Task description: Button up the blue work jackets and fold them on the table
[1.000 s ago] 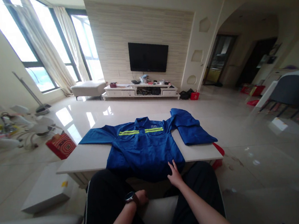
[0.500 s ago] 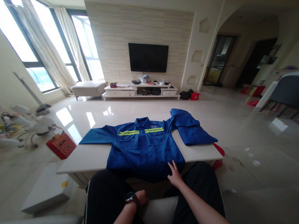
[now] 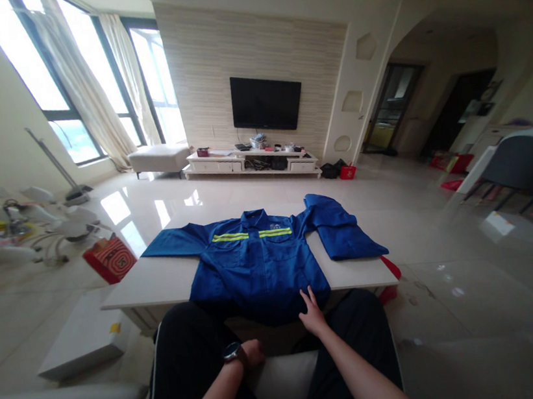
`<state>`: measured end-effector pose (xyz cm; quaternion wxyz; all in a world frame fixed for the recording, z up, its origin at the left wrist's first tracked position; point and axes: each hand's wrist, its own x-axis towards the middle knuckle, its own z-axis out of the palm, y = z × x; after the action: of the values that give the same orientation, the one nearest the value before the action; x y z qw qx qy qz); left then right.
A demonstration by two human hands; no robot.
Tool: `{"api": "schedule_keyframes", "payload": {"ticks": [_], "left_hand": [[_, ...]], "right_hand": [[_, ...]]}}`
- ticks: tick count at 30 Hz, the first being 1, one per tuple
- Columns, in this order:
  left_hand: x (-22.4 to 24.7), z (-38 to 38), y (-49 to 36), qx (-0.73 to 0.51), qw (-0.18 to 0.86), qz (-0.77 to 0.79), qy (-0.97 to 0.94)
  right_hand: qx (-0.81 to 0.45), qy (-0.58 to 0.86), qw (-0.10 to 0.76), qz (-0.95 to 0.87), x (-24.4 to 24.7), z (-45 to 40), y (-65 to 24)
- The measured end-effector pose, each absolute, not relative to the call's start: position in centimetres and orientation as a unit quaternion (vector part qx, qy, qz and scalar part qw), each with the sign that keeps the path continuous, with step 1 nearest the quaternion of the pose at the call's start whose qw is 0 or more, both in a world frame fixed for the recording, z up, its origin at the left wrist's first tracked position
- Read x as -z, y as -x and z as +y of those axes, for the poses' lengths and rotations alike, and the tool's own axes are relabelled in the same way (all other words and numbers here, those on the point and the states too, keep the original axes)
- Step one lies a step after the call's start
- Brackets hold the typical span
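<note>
A blue long-sleeved work jacket (image 3: 256, 266) lies front up on a white coffee table (image 3: 124, 290), its lower edge hanging over the near side. Yellow reflective strips cross its chest. One sleeve (image 3: 174, 243) stretches out to the left, while a folded blue piece of cloth (image 3: 343, 225) lies at the right sleeve side. My right hand (image 3: 312, 314) is at the jacket's lower right hem, fingers spread, holding nothing. Between my knees, below the hem and apart from the jacket, my left hand (image 3: 253, 353) rests with curled fingers, a watch (image 3: 232, 352) on its wrist.
A white box (image 3: 83, 338) and a red patterned bag (image 3: 110, 259) stand on the floor left of the table. Something red (image 3: 390, 271) shows at its right end. Farther right, a person sits by a grey chair (image 3: 519, 159). A low TV cabinet (image 3: 222, 163) lines the far wall.
</note>
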<state>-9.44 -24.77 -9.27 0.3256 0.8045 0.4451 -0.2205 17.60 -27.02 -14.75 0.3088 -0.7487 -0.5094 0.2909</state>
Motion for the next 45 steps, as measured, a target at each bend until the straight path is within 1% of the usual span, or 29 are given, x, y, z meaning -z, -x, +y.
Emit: {"api": "schedule_keyframes", "payload": {"ticks": [17, 27, 45], "left_hand": [[8.0, -25.3, 9.5, 0.224, 0.328, 0.48, -0.782], [8.3, -25.1, 9.5, 0.228, 0.329, 0.479, -0.781], [8.2, -25.1, 9.5, 0.218, 0.343, 0.484, -0.775]], "right_hand": [[-0.284, 0.751, 0.307, -0.511, 14.8, -27.0, -17.5], [-0.283, 0.747, 0.31, -0.515, 15.4, -26.9, -17.8], [-0.282, 0.753, 0.302, -0.513, 14.8, -27.1, -17.5]]}}
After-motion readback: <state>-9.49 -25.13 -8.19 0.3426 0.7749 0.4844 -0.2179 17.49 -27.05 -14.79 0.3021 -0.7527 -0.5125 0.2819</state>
